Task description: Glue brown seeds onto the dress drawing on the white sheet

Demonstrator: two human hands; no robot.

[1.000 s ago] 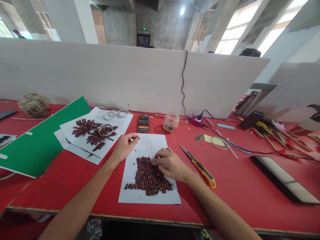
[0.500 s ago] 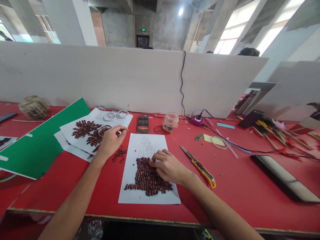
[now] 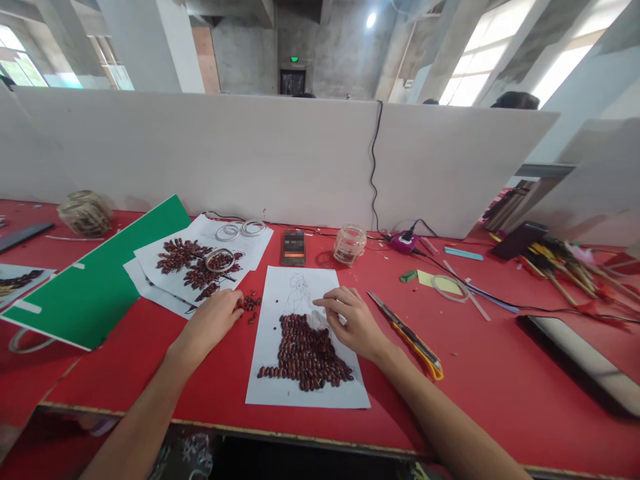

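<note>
A white sheet with a pencil drawing lies in front of me, its lower part covered by close rows of glossy dark red-brown beans. My right hand hovers over the sheet's right side, fingers stretched out and apart, and I see nothing in it. At the small pile of loose beans left of the sheet is my left hand, with its fingertips pressed together; whatever they hold is hidden. Two tiny dark bits lie on the paper left of the drawing.
Papers with a bean picture and a ring of tape lie left, by a green board. Behind are a phone and glass jar. A yellow utility knife, blade out, and a large dark device lie right.
My left hand has come down from the bean picture and tape ring to the loose beans. My right hand has lifted slightly off the bean rows, its fingers now straighter. The view has shifted slightly left.
</note>
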